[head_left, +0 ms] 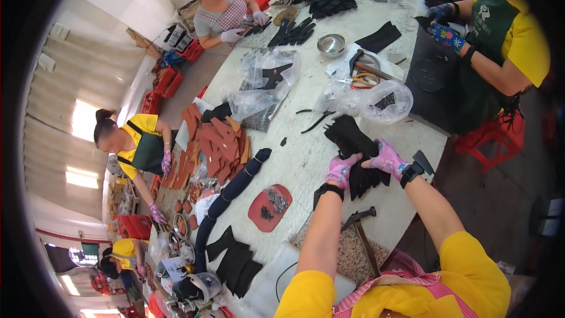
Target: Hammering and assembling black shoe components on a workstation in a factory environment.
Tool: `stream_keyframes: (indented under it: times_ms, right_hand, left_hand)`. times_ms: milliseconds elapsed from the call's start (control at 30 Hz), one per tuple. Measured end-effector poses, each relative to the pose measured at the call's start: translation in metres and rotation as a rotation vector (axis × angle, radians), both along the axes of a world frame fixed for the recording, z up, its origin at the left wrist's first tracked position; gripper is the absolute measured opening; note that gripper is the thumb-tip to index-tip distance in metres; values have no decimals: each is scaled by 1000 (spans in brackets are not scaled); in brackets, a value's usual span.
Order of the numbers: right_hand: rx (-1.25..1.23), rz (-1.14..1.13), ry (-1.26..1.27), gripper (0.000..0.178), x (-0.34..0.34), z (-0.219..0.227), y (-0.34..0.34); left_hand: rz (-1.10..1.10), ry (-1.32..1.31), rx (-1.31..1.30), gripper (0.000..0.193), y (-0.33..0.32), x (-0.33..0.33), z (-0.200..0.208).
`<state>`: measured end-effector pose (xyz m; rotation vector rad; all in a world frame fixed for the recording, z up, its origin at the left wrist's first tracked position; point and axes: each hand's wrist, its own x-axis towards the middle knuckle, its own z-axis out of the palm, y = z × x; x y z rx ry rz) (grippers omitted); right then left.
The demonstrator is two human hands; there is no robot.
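Both my hands wear pink patterned gloves and dark wristbands. Over the near part of the table, my left hand (342, 169) grips the left side of a stack of black cut pieces (357, 141), flat strips that look like leather or fabric. On the right side of the same stack, my right hand (389, 160) is closed on its edge. The fingers under the pieces are partly hidden. A hammer (364, 238) lies on a speckled stone slab (341, 241) just in front of me. Left of my hands is a red pad (269, 207) with small dark metal bits on it.
A long dark padded roll (226, 197) curves along the left. More black pieces (235, 262) and rust-red pieces (218, 144) lie on the table (300, 168). Ahead are plastic bags (385, 100), another hammer (374, 69) and a metal bowl (331, 45). Co-workers stand around the table.
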<state>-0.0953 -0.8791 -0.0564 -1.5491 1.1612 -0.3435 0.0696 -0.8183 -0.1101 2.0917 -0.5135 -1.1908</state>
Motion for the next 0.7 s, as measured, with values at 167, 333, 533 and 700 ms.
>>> stream_keyframes:
  times_ms: [167,333,533,700]
  right_hand:
    - [243,206,-364,111,-5,29,27]
    - [304,381,-656,109,33,43,54]
    - [-42,628,-59,90,68,84,46]
    - [52,941,-38,88,65,100,44]
  left_hand:
    - [26,665,-297,51,55,4,54]
    - [249,725,-517,53,121,16,108]
    - [499,485,-484,43,213,50,125]
    - [489,135,-290,36,264,55,158]
